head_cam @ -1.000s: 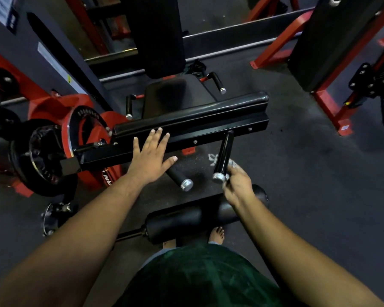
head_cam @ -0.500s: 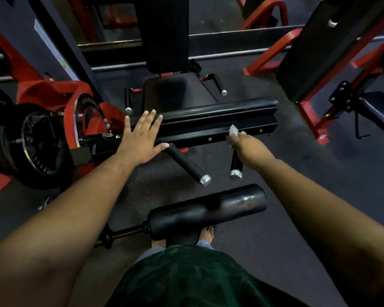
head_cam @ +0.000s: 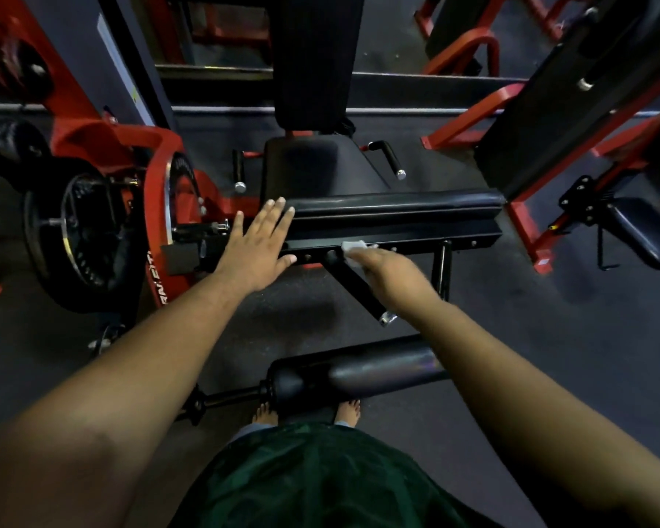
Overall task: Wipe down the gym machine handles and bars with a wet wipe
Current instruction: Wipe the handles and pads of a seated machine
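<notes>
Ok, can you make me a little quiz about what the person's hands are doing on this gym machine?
1. True or false: the left hand lies flat with straight fingers on the long black padded bar.
2. What does the right hand hold? A) small white wet wipe B) red towel C) spray bottle
3. Fill in: the white wet wipe sits at the top of the slanted black handle with a ____ end cap.

Key: 1 true; 2 A; 3 silver.
</notes>
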`<action>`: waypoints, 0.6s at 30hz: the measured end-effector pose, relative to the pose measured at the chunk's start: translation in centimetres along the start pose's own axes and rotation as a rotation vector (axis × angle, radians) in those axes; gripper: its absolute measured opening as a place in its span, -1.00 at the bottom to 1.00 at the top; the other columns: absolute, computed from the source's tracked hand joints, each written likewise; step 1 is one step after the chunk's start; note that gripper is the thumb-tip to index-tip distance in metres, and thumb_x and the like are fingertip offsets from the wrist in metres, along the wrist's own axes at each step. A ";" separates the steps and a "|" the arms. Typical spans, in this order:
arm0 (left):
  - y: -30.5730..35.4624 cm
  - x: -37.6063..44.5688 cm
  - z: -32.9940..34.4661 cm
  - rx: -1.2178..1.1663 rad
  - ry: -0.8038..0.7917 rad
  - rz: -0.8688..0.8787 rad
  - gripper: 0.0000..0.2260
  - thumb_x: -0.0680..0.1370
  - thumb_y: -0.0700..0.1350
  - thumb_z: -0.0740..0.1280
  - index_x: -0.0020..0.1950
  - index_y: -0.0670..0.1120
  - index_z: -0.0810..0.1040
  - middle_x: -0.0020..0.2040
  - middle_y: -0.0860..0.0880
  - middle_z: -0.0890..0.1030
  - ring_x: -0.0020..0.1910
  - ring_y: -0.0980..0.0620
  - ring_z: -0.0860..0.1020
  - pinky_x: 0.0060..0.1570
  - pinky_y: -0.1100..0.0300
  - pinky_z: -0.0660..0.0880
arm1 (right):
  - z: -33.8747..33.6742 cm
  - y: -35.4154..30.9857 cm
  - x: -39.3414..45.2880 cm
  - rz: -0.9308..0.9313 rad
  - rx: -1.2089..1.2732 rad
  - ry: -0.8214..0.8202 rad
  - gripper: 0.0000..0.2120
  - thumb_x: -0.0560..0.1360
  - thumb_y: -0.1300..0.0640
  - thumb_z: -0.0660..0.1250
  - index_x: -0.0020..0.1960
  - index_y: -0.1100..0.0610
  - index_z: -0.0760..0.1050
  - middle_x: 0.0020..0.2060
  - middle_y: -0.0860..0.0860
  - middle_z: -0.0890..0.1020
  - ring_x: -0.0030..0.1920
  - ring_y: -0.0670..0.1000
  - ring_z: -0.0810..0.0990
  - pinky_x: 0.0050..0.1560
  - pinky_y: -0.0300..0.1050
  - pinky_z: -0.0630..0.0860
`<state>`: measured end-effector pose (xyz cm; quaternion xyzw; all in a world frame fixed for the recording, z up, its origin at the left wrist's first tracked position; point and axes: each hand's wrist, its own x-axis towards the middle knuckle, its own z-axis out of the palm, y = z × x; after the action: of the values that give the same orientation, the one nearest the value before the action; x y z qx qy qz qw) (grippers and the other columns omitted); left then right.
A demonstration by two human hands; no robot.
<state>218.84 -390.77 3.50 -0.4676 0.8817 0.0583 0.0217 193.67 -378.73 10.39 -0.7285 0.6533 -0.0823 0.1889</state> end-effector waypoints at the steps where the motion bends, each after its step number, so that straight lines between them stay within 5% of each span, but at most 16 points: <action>1: -0.4 -0.3 0.3 0.021 0.008 0.012 -0.18 0.66 0.23 0.19 0.67 -0.03 -0.26 0.68 -0.04 -0.28 0.66 -0.02 -0.24 0.57 -0.30 -0.05 | 1.3 -1.0 1.2 -0.024 -0.025 -0.028 -0.53 0.62 0.26 0.21 0.51 0.05 0.41 0.48 0.07 0.45 0.44 0.10 0.46 0.39 0.00 0.43; 4: -1.6 -1.3 1.2 0.070 0.038 0.022 -0.19 0.67 0.21 0.18 0.67 -0.07 -0.28 0.67 -0.05 -0.29 0.66 -0.05 -0.21 0.58 -0.29 -0.02 | 4.3 -2.8 2.3 -0.039 -0.113 -0.117 -0.43 0.61 0.37 0.18 0.58 0.07 0.28 0.62 -0.01 0.17 0.60 0.03 0.16 0.50 -0.03 0.30; 6: -2.2 -1.5 1.5 0.061 0.048 0.026 -0.19 0.68 0.20 0.16 0.66 -0.10 -0.28 0.67 -0.07 -0.30 0.67 -0.07 -0.16 0.59 -0.27 0.01 | 5.0 -2.2 1.1 0.006 -0.094 -0.102 -0.36 0.59 0.41 0.17 0.60 0.02 0.26 0.63 -0.05 0.16 0.61 0.01 0.13 0.50 -0.04 0.31; 11: -2.4 -1.3 1.5 0.039 0.029 0.044 -0.21 0.69 0.19 0.13 0.66 -0.11 -0.30 0.66 -0.12 -0.32 0.67 -0.11 -0.17 0.59 -0.28 0.00 | 3.2 1.2 -5.6 0.005 -0.143 -0.072 -0.35 0.54 0.38 0.29 0.53 -0.07 0.37 0.55 -0.12 0.33 0.40 0.06 0.50 0.24 0.01 0.55; 15: -2.6 -1.1 1.2 -0.017 -0.027 0.054 -0.22 0.70 0.19 0.11 0.64 -0.08 -0.36 0.64 -0.09 -0.39 0.66 -0.09 -0.24 0.59 -0.29 -0.10 | 0.6 1.1 -7.9 0.087 -0.125 -0.037 -0.55 0.62 0.28 0.28 0.46 -0.02 0.47 0.35 0.03 0.59 0.23 0.09 0.64 0.06 -0.22 0.44; 18: -2.6 -1.0 0.9 -0.042 -0.058 0.058 -0.23 0.70 0.17 0.11 0.63 -0.07 -0.38 0.62 -0.07 -0.44 0.65 -0.08 -0.27 0.58 -0.30 -0.13 | 1.1 -1.1 -3.6 0.142 -0.015 0.125 -0.60 0.65 0.23 0.20 0.46 0.04 0.48 0.38 0.11 0.55 0.34 0.11 0.55 0.25 -0.08 0.49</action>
<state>221.49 -391.28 2.51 -0.4405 0.8924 0.0910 0.0358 194.62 -374.96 10.22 -0.6752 0.7144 -0.1090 0.1476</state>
